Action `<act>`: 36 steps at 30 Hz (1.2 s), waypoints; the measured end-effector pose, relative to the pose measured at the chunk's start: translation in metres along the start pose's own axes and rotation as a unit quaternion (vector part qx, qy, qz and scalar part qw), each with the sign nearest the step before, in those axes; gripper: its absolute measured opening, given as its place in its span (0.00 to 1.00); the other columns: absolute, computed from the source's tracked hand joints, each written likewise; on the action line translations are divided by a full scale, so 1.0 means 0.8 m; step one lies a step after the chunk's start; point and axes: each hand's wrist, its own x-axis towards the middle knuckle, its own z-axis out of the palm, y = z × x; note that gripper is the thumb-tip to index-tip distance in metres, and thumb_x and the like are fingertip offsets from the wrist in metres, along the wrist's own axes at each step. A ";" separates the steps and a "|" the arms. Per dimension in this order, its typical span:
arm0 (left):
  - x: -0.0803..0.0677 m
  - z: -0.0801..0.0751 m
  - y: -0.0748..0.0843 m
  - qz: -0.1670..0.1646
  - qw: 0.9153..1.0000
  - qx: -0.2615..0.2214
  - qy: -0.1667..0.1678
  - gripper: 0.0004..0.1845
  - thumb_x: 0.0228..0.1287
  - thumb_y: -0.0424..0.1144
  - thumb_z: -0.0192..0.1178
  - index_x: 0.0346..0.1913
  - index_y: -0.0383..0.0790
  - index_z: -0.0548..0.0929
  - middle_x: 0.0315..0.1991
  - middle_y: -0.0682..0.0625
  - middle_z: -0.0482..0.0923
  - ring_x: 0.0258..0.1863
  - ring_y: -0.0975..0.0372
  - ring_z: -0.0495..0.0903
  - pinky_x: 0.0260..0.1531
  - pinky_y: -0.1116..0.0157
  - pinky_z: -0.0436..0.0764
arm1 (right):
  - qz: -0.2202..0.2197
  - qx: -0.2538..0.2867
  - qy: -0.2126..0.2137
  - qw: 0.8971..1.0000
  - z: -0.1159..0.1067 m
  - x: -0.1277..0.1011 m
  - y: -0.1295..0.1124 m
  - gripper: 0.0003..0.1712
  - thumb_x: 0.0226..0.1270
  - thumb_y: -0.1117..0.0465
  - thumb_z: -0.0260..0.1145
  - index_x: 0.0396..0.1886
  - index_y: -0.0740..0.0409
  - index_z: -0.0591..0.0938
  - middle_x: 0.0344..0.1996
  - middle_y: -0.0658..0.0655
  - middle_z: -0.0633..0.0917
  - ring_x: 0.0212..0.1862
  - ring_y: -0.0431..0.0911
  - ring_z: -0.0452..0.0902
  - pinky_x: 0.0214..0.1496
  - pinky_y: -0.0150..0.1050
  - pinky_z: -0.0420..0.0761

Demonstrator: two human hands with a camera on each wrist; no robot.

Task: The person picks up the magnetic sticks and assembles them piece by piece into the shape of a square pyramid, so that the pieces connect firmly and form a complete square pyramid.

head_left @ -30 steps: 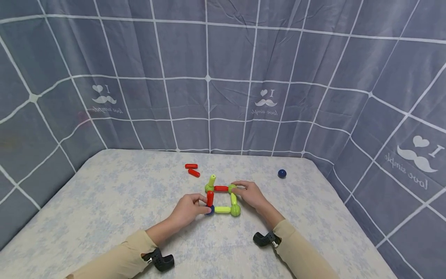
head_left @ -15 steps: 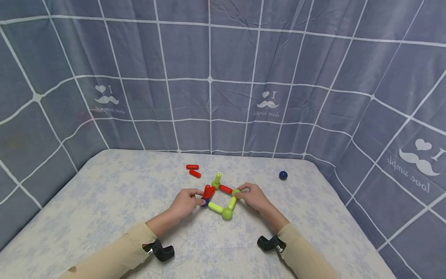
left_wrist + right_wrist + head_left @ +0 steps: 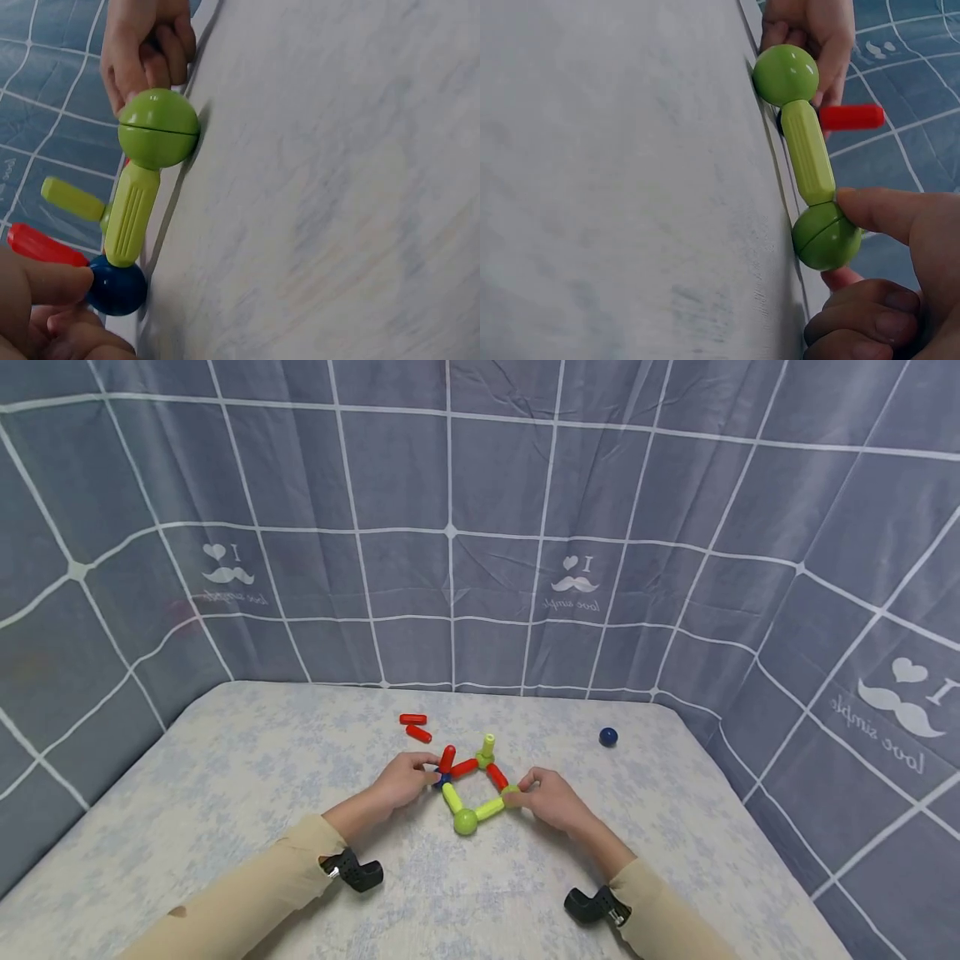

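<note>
Four-sided frame of plastic rods and balls closed and held at two corners; spare pieces unused.

The left hand point(image 3: 401, 781) pinches the dark blue ball corner point(image 3: 440, 781); the frame point(image 3: 471, 789) lies mid-way on the pale floral table cover point(image 3: 225, 793), one yellow-green rod point(image 3: 488, 746) standing upright. The right hand point(image 3: 551, 797) pinches the green ball corner point(image 3: 511, 793). Two loose red rods point(image 3: 415, 727) and a loose dark blue ball point(image 3: 608, 737) remain unattached.

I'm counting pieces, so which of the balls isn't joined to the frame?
The dark blue ball lying alone on the table, right of the frame; the others sit at its corners.
</note>
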 end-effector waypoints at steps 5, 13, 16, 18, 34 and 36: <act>0.015 -0.006 0.001 0.009 0.999 0.026 -0.026 0.20 0.71 0.35 0.59 0.65 0.41 0.80 0.43 0.44 0.78 0.20 0.61 0.63 0.21 0.67 0.65 | -0.001 -0.018 0.002 1.000 0.006 -0.009 -0.005 0.20 0.56 0.47 0.76 0.32 0.55 0.78 0.22 0.50 0.70 0.24 0.44 0.63 0.26 0.36 0.63; 0.035 -0.010 0.003 0.006 0.999 0.004 -0.054 0.21 0.72 0.34 0.57 0.66 0.42 0.79 0.17 0.54 0.61 0.11 0.64 0.54 0.14 0.69 0.60 | -0.010 -0.036 -0.003 0.999 0.018 -0.024 -0.014 0.21 0.56 0.46 0.76 0.29 0.55 0.77 0.19 0.49 0.70 0.22 0.44 0.62 0.24 0.36 0.61; 0.037 -0.010 0.000 0.007 0.998 -0.016 -0.067 0.21 0.73 0.34 0.56 0.67 0.42 0.78 0.15 0.55 0.58 0.11 0.64 0.53 0.14 0.69 0.60 | -0.012 -0.039 -0.006 0.999 0.019 -0.026 -0.016 0.21 0.57 0.45 0.76 0.29 0.55 0.77 0.19 0.49 0.70 0.21 0.43 0.62 0.23 0.36 0.60; 0.038 -0.011 -0.002 0.013 0.997 -0.023 -0.074 0.22 0.74 0.35 0.55 0.68 0.43 0.77 0.14 0.55 0.57 0.10 0.64 0.53 0.13 0.69 0.60 | -0.012 -0.039 -0.010 0.999 0.017 -0.027 -0.017 0.22 0.57 0.45 0.76 0.29 0.55 0.77 0.18 0.49 0.70 0.21 0.43 0.62 0.23 0.36 0.60; 0.037 -0.005 -0.013 0.061 0.997 -0.021 -0.045 0.20 0.72 0.36 0.59 0.64 0.44 0.81 0.23 0.50 0.68 0.14 0.63 0.60 0.20 0.68 0.64 | -0.044 0.048 -0.009 0.998 -0.017 0.036 0.011 0.16 0.68 0.51 0.69 0.52 0.51 0.83 0.12 0.47 0.64 0.13 0.41 0.55 0.17 0.35 0.61; 0.037 -0.004 -0.013 0.060 0.997 -0.020 -0.042 0.19 0.72 0.36 0.59 0.63 0.43 0.82 0.25 0.50 0.69 0.16 0.63 0.61 0.21 0.68 0.65 | -0.050 0.066 -0.031 0.996 -0.017 0.045 0.014 0.21 0.67 0.51 0.69 0.58 0.48 0.82 0.10 0.48 0.63 0.11 0.42 0.54 0.15 0.36 0.61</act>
